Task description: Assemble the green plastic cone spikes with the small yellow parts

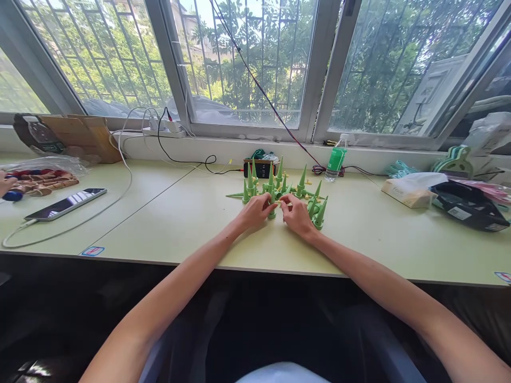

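Several green cone-shaped plastic spikes [279, 183] with small yellow parts stand and lie in a cluster on the pale green table [191, 213], just beyond my hands. My left hand [255, 210] has its fingers curled round one green spike [272, 211] at the near edge of the cluster. My right hand [294, 213] meets it from the right, fingertips pinched on a small yellow part between the two hands. More spikes [319, 210] stand right beside my right hand.
A smartphone [66, 204] on a white cable lies at the left. Another person's hand [5, 185] shows at the far left by a plastic bag. A dark timer [259, 168], a green bottle [336, 162], a tissue pack [411, 190] and bags line the back and right.
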Tool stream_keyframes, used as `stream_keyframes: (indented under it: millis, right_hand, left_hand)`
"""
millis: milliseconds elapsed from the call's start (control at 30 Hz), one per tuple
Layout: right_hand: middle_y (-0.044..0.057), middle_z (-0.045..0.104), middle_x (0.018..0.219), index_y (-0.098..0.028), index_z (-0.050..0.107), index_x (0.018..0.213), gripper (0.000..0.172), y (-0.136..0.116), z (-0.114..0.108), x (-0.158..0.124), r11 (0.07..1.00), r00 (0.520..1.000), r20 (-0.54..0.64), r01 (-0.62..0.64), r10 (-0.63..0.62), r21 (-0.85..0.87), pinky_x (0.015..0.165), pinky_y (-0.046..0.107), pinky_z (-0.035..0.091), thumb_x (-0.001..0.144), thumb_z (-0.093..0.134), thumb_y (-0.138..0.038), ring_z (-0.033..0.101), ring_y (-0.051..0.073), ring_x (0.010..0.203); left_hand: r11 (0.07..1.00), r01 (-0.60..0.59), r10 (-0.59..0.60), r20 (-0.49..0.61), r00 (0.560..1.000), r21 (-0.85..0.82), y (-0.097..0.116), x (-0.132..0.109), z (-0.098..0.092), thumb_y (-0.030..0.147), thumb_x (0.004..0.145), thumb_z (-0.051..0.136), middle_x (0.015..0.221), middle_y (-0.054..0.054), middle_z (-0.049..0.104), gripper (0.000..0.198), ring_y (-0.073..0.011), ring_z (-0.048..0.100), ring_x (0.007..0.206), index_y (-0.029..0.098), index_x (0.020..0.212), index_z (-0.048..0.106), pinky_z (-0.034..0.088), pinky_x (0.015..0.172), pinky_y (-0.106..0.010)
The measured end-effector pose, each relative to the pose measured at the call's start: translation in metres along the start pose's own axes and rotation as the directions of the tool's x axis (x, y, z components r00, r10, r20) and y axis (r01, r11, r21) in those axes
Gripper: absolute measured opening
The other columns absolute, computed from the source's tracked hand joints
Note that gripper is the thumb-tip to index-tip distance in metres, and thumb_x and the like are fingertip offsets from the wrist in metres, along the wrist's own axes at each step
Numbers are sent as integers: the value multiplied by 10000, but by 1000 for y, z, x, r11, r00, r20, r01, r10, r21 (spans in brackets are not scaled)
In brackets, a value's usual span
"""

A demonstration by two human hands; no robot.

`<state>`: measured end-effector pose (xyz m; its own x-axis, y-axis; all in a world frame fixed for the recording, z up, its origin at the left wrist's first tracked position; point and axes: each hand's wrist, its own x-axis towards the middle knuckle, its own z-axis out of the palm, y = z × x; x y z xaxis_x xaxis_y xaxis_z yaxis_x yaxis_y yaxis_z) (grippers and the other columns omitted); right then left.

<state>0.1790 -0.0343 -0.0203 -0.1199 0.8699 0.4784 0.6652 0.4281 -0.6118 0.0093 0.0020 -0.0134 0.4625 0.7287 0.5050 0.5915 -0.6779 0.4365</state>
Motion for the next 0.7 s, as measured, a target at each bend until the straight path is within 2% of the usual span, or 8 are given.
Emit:
stream_keyframes:
  millis: [133,233,467,567,700]
  right_hand:
    - [97,653,1050,-177,558,1079,276,1,0,1,999,999,6,-36,36,-8,688,277,476,947,354,-309,637,194,849]
    - [94,658,1042,-175,561,1070,273,2,0,1,999,1000,8,-25,26,-21,699,275,477,945,355,-304,637,191,857]
    - [78,669,981,-170,576,998,239,4,0,3,1000,1000,-12,-20,20,-15,748,273,474,932,374,-280,634,186,859]
    - [72,674,944,-166,584,964,231,6,1,3,1000,1000,-3,-8,8,-7,770,268,470,929,379,-267,627,174,833]
    - [69,678,918,-167,591,937,218,7,2,3,1000,1000,7,2,-2,3,775,264,467,921,391,-252,622,167,817]
  left_hand:
    - [998,-40,41,-37,998,39,-1,1,1,284,891,504,678,-15,520,235,-136,455,628,185,686,444,346,591,-265]
    - [994,-100,101,-18,995,37,-2,2,1,240,894,486,750,-38,532,200,-154,486,710,177,705,472,379,649,-275]
    - [993,-111,112,9,994,-49,-1,1,0,221,911,452,857,-61,584,136,-171,544,817,157,907,572,424,737,-284]
    - [997,-67,67,5,998,-50,0,0,1,240,902,471,847,-56,603,144,-159,551,760,152,938,579,428,697,-275]
    - [994,-16,17,9,1000,-107,0,0,4,265,877,501,796,-28,618,184,-116,511,583,151,1001,575,403,583,-256]
